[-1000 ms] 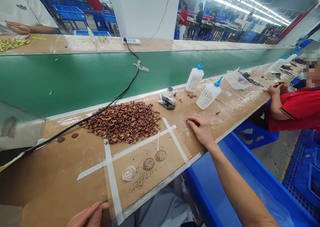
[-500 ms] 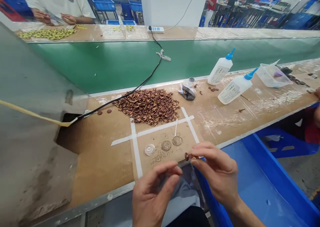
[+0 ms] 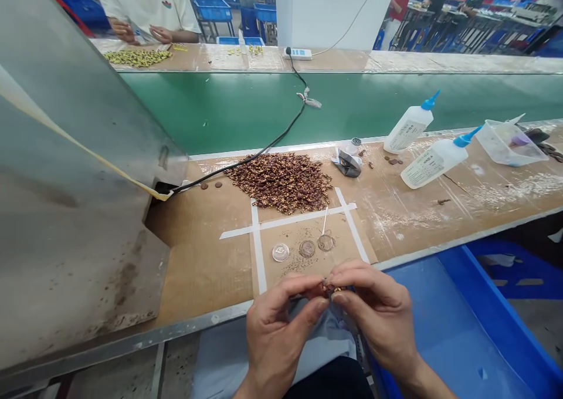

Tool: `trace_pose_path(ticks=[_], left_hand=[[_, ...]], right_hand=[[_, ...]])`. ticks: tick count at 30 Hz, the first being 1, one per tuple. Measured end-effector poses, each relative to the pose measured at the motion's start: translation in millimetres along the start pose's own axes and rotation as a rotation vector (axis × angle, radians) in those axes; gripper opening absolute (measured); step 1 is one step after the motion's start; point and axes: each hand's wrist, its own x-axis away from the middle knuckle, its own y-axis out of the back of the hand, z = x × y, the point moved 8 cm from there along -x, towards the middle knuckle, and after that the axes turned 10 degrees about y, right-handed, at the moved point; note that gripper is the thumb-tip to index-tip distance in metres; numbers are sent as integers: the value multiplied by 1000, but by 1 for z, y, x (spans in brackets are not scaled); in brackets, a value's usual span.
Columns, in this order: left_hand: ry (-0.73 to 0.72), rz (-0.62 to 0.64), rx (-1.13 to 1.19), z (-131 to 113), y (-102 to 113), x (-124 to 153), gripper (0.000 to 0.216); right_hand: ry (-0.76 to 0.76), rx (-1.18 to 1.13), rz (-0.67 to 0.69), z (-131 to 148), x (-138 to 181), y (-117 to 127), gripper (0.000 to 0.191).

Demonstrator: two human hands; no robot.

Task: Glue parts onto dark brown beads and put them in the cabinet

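A small brown-and-gold piece [image 3: 338, 289] is pinched between the thumb and fingers of my right hand [image 3: 380, 308]. My left hand [image 3: 281, 323] is closed on the left end of the same piece, with fingertips hiding most of it. Just beyond my hands, a row of round shallow dishes lies on the cardboard: a clear one [image 3: 280, 252], one with dark contents [image 3: 307, 249] and one with a white stick [image 3: 326, 243] leaning in it. A large heap of similar brown-and-gold pieces [image 3: 281, 182] lies farther back.
Two white bottles with blue nozzles [image 3: 409, 130] [image 3: 435, 163] and a clear plastic box [image 3: 510, 144] stand to the right. A black cable [image 3: 246, 152] crosses behind the heap. A metal housing [image 3: 88, 211] blocks the left; a blue bin [image 3: 444, 323] sits below right. A co-worker [image 3: 145, 12] sits opposite.
My left hand has come right to meet my right hand, and its fingers have closed on the small piece. The view has turned slightly left.
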Motion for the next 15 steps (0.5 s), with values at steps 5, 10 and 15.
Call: trace_pose_path(ticks=[5, 10, 15], left_hand=[[-71, -25, -72, -5, 5, 6, 14], [-131, -33, -136, -10, 6, 10, 20], [-214, -8, -182, -12, 7, 15, 35]], right_hand=[[-19, -74, 9, -3, 1, -4, 4], [-35, -116, 22, -4, 1, -8, 5], [-15, -130, 36, -4, 1, -8, 7]])
